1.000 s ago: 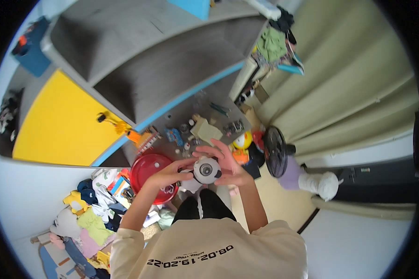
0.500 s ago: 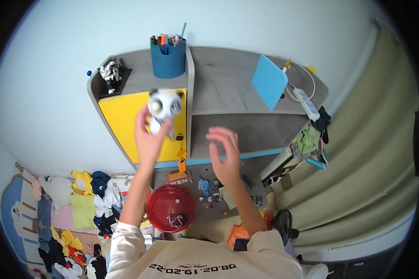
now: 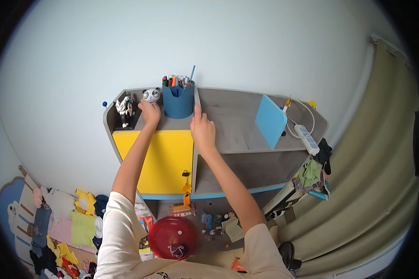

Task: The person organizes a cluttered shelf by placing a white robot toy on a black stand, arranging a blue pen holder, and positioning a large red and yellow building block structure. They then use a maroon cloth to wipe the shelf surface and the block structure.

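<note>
My left hand [image 3: 150, 113] is closed round the lower part of a white-and-black panda figurine [image 3: 151, 95], on the upper left shelf of the grey cabinet. To its left stands a black-and-white figurine [image 3: 124, 109] on a dark base. A blue ribbed pen holder [image 3: 178, 103], full of pens and markers, is just right of the panda. My right hand [image 3: 203, 131] is at the front edge of the upright shelf divider [image 3: 197, 98], its index finger stretched along it and the other fingers curled. The hand hides where they touch.
Below is a yellow cabinet door [image 3: 160, 162] with a hanging charm. A blue panel [image 3: 270, 122] and a white power strip [image 3: 307, 139] stand to the right. A red basin [image 3: 172, 237] and small toys lie lower down; clothes and plush toys are piled at left.
My left hand has carried the panda figurine from in front of the yellow door up to the top left shelf. My right hand has moved from mid-air to the divider. The view has tilted upward.
</note>
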Action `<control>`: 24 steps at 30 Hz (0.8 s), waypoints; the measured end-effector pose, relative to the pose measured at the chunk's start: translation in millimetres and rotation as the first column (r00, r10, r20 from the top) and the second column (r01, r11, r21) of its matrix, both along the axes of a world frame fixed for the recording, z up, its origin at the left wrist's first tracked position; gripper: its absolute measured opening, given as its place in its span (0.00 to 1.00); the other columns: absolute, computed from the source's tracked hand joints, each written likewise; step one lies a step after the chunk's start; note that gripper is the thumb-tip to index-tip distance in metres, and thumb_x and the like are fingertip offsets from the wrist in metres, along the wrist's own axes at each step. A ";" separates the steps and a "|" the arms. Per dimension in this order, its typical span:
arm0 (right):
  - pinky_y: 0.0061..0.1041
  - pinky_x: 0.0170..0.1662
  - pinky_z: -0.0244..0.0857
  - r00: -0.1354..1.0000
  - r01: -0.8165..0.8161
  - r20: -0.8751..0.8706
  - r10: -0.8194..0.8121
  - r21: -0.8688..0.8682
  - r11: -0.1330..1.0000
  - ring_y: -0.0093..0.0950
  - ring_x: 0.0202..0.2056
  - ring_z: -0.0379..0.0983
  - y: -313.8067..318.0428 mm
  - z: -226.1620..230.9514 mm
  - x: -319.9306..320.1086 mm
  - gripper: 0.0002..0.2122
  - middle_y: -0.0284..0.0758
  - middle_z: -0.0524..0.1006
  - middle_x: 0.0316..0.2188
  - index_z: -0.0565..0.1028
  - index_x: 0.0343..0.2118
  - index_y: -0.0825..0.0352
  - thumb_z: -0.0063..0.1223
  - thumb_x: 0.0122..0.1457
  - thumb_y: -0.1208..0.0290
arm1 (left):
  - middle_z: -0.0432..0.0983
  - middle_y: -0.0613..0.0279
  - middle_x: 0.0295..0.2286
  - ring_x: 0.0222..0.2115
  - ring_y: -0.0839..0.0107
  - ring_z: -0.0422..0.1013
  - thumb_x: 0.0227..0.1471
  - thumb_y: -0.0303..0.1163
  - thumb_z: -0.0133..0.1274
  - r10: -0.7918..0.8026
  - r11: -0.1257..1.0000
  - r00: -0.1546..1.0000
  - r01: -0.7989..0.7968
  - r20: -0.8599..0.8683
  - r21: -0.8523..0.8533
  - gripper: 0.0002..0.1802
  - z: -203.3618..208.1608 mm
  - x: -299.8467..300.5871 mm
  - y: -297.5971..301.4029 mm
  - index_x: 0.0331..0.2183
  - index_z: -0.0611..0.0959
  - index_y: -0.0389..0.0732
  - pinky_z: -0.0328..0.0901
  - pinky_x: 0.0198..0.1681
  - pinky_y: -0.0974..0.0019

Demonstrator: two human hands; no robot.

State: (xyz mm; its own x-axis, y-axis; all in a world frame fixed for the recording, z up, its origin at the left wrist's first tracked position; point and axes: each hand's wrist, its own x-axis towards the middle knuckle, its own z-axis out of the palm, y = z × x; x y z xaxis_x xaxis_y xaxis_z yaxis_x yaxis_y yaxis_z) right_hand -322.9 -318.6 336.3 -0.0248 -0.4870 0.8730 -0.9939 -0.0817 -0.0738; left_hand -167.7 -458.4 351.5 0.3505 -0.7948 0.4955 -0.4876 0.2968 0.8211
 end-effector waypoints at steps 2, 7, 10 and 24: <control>0.30 0.24 0.66 1.000 -0.006 0.024 0.007 -0.029 1.000 0.38 0.20 0.70 0.5 3.3 11.3 0.22 0.42 0.69 0.25 0.60 0.49 0.69 0.50 0.50 0.75 | 0.61 0.45 0.44 0.44 0.45 0.61 0.46 0.31 0.51 0.087 0.995 0.995 -0.089 -0.043 -0.035 0.27 -5.5 6.2 -31.9 0.48 0.62 0.35 0.56 0.47 0.53; 0.28 0.23 0.67 1.000 0.022 0.012 -0.021 -0.109 0.994 0.37 0.20 0.71 0.2 -1.8 2.3 0.22 0.42 0.68 0.25 0.60 0.49 0.68 0.49 0.50 0.76 | 0.71 0.55 0.38 0.46 0.54 0.61 0.44 0.30 0.54 0.197 0.980 0.971 -0.193 0.136 -0.043 0.21 -3.3 -15.7 -18.1 0.43 0.70 0.40 0.54 0.48 0.53; 0.29 0.23 0.68 1.000 0.010 0.016 -0.007 -0.191 0.982 0.37 0.20 0.71 -3.6 -2.1 3.0 0.22 0.42 0.68 0.25 0.60 0.50 0.67 0.49 0.50 0.77 | 0.70 0.54 0.39 0.44 0.52 0.63 0.43 0.30 0.54 0.181 0.982 0.983 -0.183 0.036 0.056 0.21 -1.1 -9.1 -26.9 0.42 0.70 0.39 0.56 0.46 0.53; 0.32 0.26 0.68 0.993 -0.006 0.113 0.016 -0.088 0.996 0.40 0.23 0.71 -0.2 -2.3 10.2 0.22 0.44 0.68 0.28 0.59 0.51 0.65 0.48 0.52 0.77 | 0.72 0.44 0.32 0.36 0.46 0.68 0.41 0.27 0.55 0.175 0.974 0.976 -0.152 0.130 -0.169 0.17 -5.3 -2.7 -30.3 0.34 0.69 0.35 0.62 0.38 0.51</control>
